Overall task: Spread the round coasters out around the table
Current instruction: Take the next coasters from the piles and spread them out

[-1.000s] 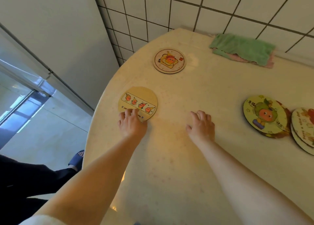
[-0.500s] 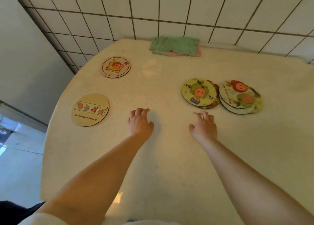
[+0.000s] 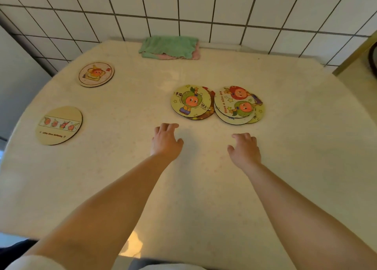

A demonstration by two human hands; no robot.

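Two single round coasters lie apart on the left of the cream table (image 3: 204,198): a tan one with a strip of small figures (image 3: 59,125) near the left edge, and a pale one with an orange character (image 3: 96,74) farther back. Two overlapping piles sit mid-table: one topped by a green-hooded character coaster (image 3: 190,101), the other topped by a "Have a nice day" coaster (image 3: 236,104). My left hand (image 3: 165,141) hovers just in front of the first pile, fingers apart, holding nothing. My right hand (image 3: 244,149) hovers in front of the second pile, also holding nothing.
A folded green cloth on a pink one (image 3: 170,47) lies at the table's back edge against the white tiled wall (image 3: 193,8). A grey panel (image 3: 14,70) stands to the left, and a wooden-edged surface (image 3: 355,55) is at the right.
My left hand left the tan coaster and moved right toward the piles. The view swung right, bringing both piles fully into sight. My right hand stayed low over the table.
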